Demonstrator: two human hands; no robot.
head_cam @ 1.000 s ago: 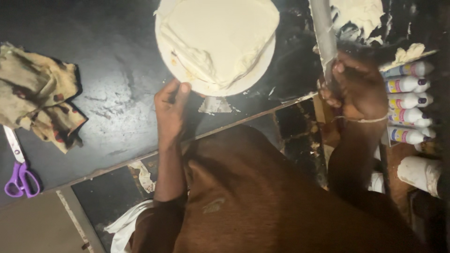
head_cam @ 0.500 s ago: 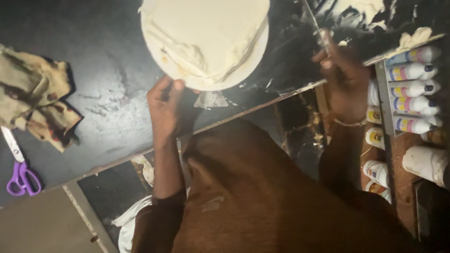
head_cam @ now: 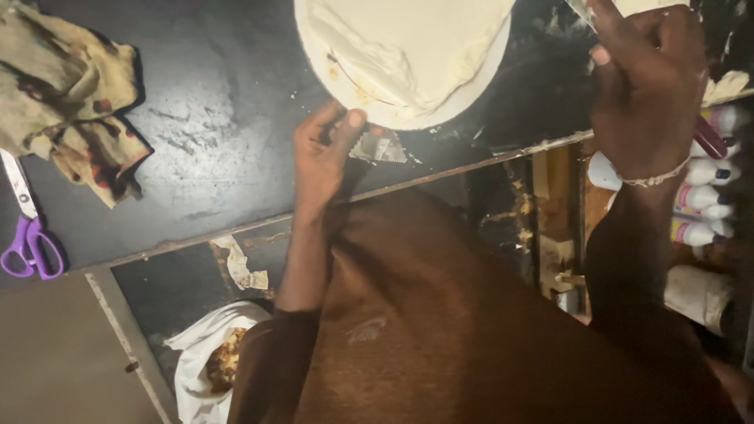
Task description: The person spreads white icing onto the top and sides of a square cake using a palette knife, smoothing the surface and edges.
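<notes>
From the head camera I am looking down on a black worktop (head_cam: 196, 102) with a round cake (head_cam: 408, 47) covered in pale cream sitting at its top middle, partly running off the upper edge of the frame. My left hand (head_cam: 322, 161) is resting at the cake's near rim, fingers curled and pinching the edge of the white board (head_cam: 440, 114) under it, thumb tip up against that edge. My right hand (head_cam: 648, 78) is hovering beside the cake's right side, closed into a fist around a thin metal tool (head_cam: 580, 9) whose blade is poking out at the top edge; I cannot tell its full shape.

At the far right, small white bottles (head_cam: 707, 196) with coloured caps are lying in a row in a wooden rack, just under my right wrist. A stained cloth (head_cam: 71, 102) is lying at the top left, and purple-handled scissors (head_cam: 27, 228) are sitting just below it near the left edge. The worktop's front edge is running diagonally just below my left hand. Between cloth and cake the black surface is lying open, smeared with pale streaks.
</notes>
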